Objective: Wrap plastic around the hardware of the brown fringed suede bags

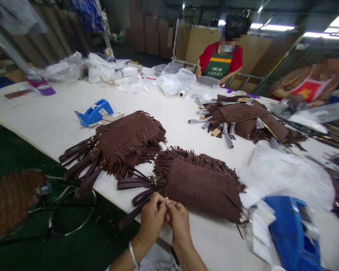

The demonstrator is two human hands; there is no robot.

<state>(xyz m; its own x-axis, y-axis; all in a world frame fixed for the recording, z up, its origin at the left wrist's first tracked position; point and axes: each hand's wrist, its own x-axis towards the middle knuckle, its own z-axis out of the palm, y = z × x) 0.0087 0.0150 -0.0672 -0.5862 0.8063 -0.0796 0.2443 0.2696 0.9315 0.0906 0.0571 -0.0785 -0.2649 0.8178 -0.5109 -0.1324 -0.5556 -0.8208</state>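
Observation:
My left hand [151, 219] and my right hand [179, 219] meet at the near table edge, fingers pinched together around something small and pale that I cannot make out. They sit at the strap end of a brown suede fringed bag [199, 185] lying flat just beyond them. Its dark straps [135, 184] trail left towards the table edge. A stack of the same fringed bags [124, 145] lies further left.
A blue tape dispenser [93, 111] sits behind the stack, another blue one [295, 229] at the near right. More brown bags [247, 118] lie by two seated people across the white table [45, 120]. Plastic bags [175, 81] pile at the back. A woven stool [12, 197] stands left.

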